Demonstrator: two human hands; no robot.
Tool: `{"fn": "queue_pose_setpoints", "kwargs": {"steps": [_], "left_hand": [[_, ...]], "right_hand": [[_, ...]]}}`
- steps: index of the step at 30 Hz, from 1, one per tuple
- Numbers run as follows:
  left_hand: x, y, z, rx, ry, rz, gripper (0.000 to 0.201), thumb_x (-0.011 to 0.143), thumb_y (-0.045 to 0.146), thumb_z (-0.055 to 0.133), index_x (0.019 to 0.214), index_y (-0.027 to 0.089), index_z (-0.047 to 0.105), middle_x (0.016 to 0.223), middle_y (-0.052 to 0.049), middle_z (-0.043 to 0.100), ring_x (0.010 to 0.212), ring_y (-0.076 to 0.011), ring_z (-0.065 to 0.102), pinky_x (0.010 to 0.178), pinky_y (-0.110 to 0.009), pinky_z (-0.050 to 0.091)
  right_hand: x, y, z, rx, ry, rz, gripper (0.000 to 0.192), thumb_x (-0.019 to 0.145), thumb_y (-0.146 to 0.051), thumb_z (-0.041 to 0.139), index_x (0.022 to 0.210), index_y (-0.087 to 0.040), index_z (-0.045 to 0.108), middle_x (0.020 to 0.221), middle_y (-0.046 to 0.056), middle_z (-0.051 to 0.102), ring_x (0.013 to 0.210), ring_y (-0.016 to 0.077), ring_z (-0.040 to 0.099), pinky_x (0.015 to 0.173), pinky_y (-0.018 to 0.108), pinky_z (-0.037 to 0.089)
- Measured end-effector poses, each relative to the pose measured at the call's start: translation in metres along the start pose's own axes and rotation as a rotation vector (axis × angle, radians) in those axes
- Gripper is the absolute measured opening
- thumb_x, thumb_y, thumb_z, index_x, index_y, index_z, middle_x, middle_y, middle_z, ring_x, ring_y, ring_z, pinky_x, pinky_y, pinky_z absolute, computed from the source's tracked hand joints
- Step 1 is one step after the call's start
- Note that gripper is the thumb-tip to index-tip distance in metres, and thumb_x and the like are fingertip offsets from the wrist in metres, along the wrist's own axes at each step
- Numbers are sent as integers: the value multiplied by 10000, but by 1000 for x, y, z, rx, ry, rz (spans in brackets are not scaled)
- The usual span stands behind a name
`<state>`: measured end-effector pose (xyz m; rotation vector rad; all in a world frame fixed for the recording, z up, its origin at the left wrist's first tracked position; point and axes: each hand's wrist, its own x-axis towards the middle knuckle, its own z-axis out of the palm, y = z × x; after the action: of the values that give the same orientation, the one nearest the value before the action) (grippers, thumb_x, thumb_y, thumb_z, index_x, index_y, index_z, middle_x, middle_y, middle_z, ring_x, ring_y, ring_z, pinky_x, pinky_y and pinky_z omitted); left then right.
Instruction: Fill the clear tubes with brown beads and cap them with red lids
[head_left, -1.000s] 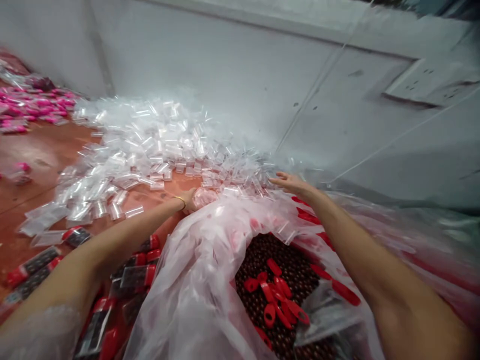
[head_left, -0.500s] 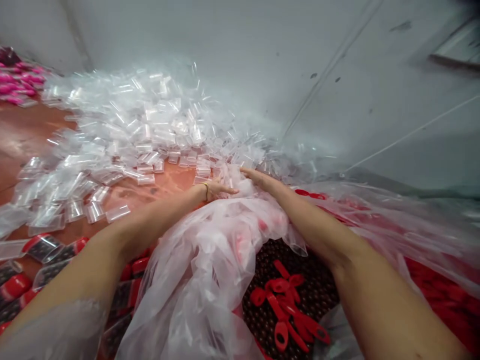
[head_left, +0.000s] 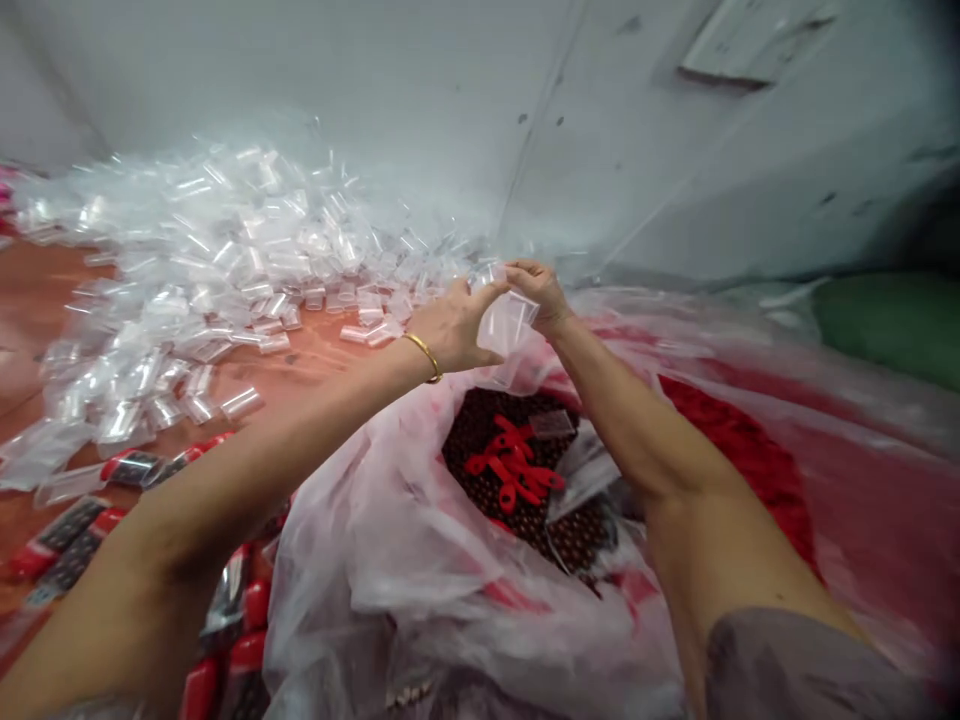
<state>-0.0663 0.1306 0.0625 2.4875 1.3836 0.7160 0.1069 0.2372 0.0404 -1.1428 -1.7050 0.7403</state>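
Observation:
Above the far rim of a plastic-lined sack, both my hands hold a cluster of clear plastic containers (head_left: 511,325). My left hand (head_left: 456,325), with a gold bracelet at its wrist, curves round them from the left, thumb below and fingers above. From the right, my right hand (head_left: 541,288) pinches them with bent fingers. Below, the translucent plastic liner (head_left: 375,530) surrounds small dark brown balls (head_left: 469,425). On the balls lie several red plastic pieces with ringed ends (head_left: 514,465) and a clear container (head_left: 552,424).
A large heap of clear containers (head_left: 225,250) spreads over the orange surface (head_left: 315,365) against the grey wall (head_left: 420,90). Filled containers with red ends (head_left: 67,540) lie at left. To the right is red material under plastic (head_left: 742,470), with a green object (head_left: 892,325) behind.
My hands have risen from the far rim of the liner, with clear containers now held between them. The sack's opening shows wider, and the view has shifted right.

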Motion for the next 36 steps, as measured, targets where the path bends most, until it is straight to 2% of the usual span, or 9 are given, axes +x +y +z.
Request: {"fn": "queue_pose_setpoints", "kwargs": {"steps": [4, 8, 12, 15, 21, 24, 31, 33, 36], "left_hand": [[-38, 19, 24, 212, -131, 134, 741, 706, 417, 707, 1346, 188, 412, 1322, -204, 405, 1099, -347, 521, 922, -506, 412], [-64, 27, 35, 341, -153, 292, 555, 679, 353, 708, 1204, 230, 579, 1410, -153, 369, 1239, -401, 395, 1046, -611, 226], [-75, 35, 38, 393, -277, 446, 377, 729, 244, 601, 1103, 262, 645, 1412, -83, 408, 1322, -350, 324, 1092, -548, 193], [-80, 39, 45, 354, -378, 549, 465, 729, 169, 546, 1179, 274, 600, 1391, -72, 446, 1300, -267, 385, 1071, -423, 277], [-80, 31, 65, 392, -375, 332, 370, 764, 161, 505, 1106, 197, 643, 1106, -95, 647, 1081, -241, 552, 986, -401, 349], [-71, 30, 73, 512, -390, 269, 287, 785, 154, 494, 1006, 172, 676, 981, -101, 668, 1003, -234, 573, 979, -412, 347], [-75, 61, 66, 483, -288, 247, 259, 847, 173, 448, 989, 140, 661, 996, -141, 633, 1037, -261, 554, 927, -424, 400], [-84, 73, 60, 470, -418, 191, 250, 862, 226, 454, 966, 135, 663, 937, -138, 650, 959, -258, 591, 842, -391, 444], [-92, 87, 57, 512, -635, 51, 276, 827, 305, 543, 1022, 140, 647, 992, -138, 665, 945, -264, 624, 762, -337, 473]], "right_hand": [[-49, -6, -13, -455, -18, -187, 182, 731, -349, 576, 732, -184, 652, 897, 63, 678, 921, 216, 585, 894, 364, 418], [-93, -12, -19, -947, -167, -312, 308, 846, -297, 449, 995, -159, 681, 1165, 112, 642, 1103, 259, 527, 976, 410, 352], [-128, -29, -31, -1002, -78, -358, 416, 919, -350, 330, 1055, -156, 672, 1148, 112, 643, 1101, 265, 516, 963, 420, 335], [-160, -42, -42, -1006, -230, -370, 384, 904, -340, 363, 935, -158, 699, 999, 113, 685, 976, 253, 569, 858, 383, 387], [-219, -36, -43, -1111, -725, -147, 362, 852, -432, 488, 1040, -168, 650, 1026, 125, 678, 916, 257, 623, 669, 311, 426], [-221, -22, -36, -1119, -680, -125, 413, 885, -418, 443, 1198, -171, 554, 1130, 152, 640, 989, 280, 611, 709, 330, 449], [-197, -18, -46, -1112, -274, -78, 417, 873, -273, 456, 1250, -104, 510, 1262, 199, 544, 1043, 318, 575, 759, 375, 452], [-202, -25, -49, -1078, -321, -112, 368, 885, -305, 437, 1167, -121, 586, 1191, 172, 597, 1022, 298, 590, 742, 354, 448], [-216, -34, -44, -1040, -590, -120, 380, 871, -440, 447, 1009, -162, 665, 999, 120, 688, 942, 277, 632, 691, 325, 442]]}}
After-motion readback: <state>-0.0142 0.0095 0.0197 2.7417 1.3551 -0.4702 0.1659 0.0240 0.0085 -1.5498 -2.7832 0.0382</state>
